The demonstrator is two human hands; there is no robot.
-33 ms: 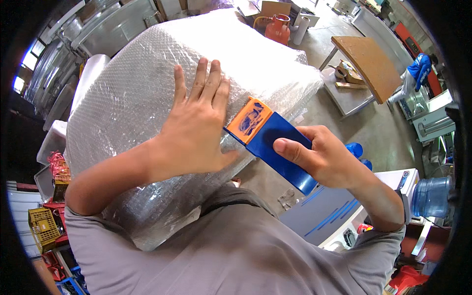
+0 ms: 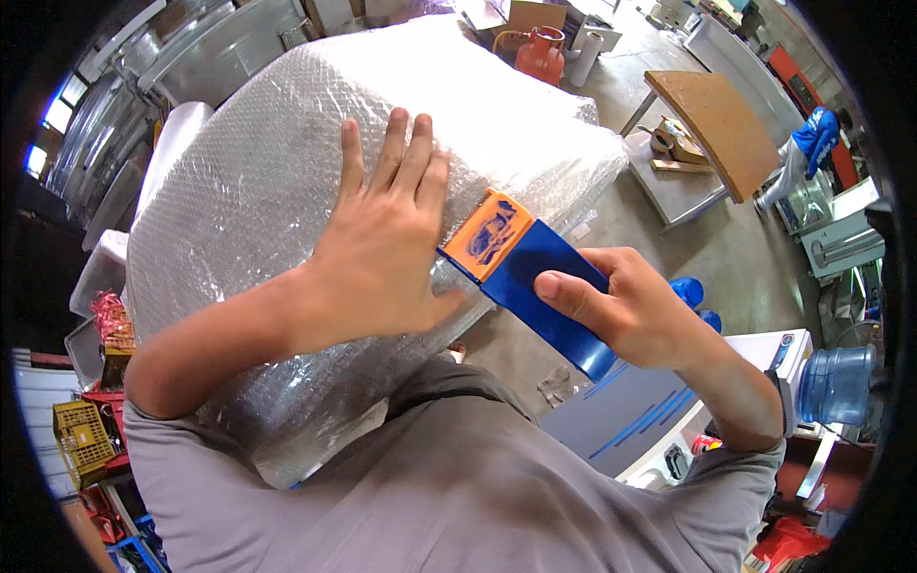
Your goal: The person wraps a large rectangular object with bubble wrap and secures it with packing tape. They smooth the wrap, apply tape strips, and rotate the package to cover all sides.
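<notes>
1. Bubble wrap (image 2: 258, 191) covers a large rounded bulky object that fills the left and middle of the view.
2. Left hand (image 2: 387, 253) lies flat on the wrap, fingers spread wide, holding nothing.
3. Right hand (image 2: 635, 310) grips a blue tape dispenser (image 2: 530, 272), whose orange end touches the wrap just right of the left hand.
4. Far right stands a wooden table (image 2: 721, 119); at the near right, a blue water bottle (image 2: 836, 382).

The left hand (image 2: 382, 258) lies flat, fingers spread, on a bubble-wrapped bundle (image 2: 248, 191). The right hand (image 2: 640, 315) grips a blue-and-orange tape dispenser (image 2: 521, 272), apparently touching the wrap.
</notes>
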